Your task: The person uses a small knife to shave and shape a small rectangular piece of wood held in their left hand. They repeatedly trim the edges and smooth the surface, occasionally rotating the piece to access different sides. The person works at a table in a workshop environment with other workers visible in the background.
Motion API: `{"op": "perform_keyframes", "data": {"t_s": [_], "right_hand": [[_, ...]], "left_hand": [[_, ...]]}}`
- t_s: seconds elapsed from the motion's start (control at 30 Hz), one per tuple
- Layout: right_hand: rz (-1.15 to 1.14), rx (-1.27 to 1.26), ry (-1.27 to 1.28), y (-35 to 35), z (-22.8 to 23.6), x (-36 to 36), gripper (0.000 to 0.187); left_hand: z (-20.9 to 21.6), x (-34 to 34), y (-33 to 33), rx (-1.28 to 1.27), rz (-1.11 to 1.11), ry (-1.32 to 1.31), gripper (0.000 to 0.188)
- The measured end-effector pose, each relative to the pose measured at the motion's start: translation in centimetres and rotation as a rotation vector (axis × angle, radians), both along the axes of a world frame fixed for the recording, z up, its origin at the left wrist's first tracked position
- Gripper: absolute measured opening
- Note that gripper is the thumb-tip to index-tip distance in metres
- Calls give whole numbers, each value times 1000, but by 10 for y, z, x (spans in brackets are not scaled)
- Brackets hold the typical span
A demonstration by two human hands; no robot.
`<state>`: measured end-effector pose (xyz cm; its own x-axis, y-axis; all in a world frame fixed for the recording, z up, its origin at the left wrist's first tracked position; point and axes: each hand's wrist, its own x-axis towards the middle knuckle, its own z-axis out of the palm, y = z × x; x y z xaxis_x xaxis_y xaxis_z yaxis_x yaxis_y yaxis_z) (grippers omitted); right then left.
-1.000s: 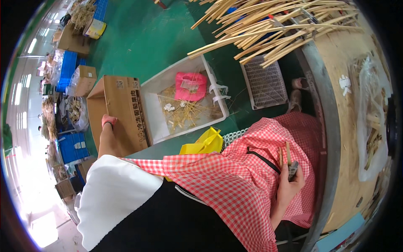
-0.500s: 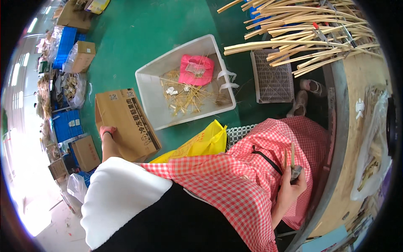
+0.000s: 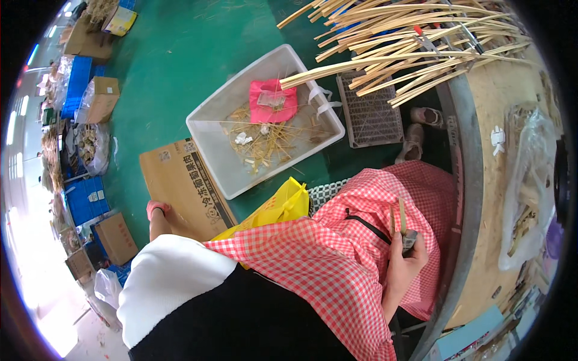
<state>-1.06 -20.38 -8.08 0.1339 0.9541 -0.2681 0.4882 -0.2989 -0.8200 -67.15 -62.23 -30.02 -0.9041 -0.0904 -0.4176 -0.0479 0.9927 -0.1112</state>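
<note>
My left hand [image 3: 158,209] is at the left edge of the cardboard box [image 3: 183,186]; whether it is closed, I can't tell. My right hand [image 3: 407,260] grips two short wooden strips [image 3: 403,216] and a dark-grey piece [image 3: 409,239]. Beside the box, the white plastic tub [image 3: 218,168] holds a pink bag [image 3: 262,111], crumpled white scraps [image 3: 243,138] and straw-coloured strips [image 3: 271,148].

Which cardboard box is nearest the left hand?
The large brown box beside the white tub: the left hand is at its edge; the other boxes lie farther left.
</note>
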Motion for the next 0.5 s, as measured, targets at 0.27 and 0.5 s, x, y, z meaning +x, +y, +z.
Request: {"op": "perform_keyframes", "data": {"t_s": [0.27,0.5], "right_hand": [[20,85,28,-6,0,-1,14],[43,196,-42,-9,3,2,18]], "left_hand": [[-88,69,137,-93,-292,-79,20],[-70,161,271,33,-799,-312,38]]}}
